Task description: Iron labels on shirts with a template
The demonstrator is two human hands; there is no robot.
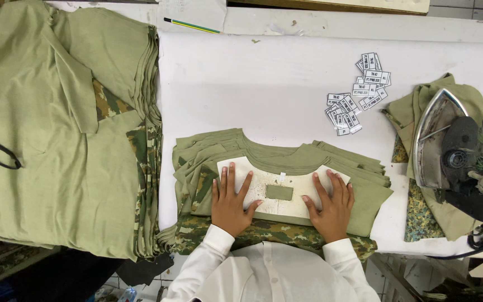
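Both hands (pixel 280 204) flat, unclenched on white template (pixel 264 193) — bare table (pixel 264 89) beyond shirt stack (pixel 364 196).

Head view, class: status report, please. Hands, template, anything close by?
Left hand and right hand flat on white template. Template on olive shirt stack. Iron parked right; labels beyond.

There is just one camera, and I wear it on my head. It looks almost straight down at the white table (pixel 286 84) in front of me. It sits high enough to see most of the table top, from the big pile of green cloth (pixel 57 128) at one side to the iron (pixel 448 145) at the other. My left hand (pixel 229 202) and my right hand (pixel 331 206) show low in the middle, quite close. The far edge of the table is at the top. My white sleeves (pixel 269 274) fill the bottom edge.
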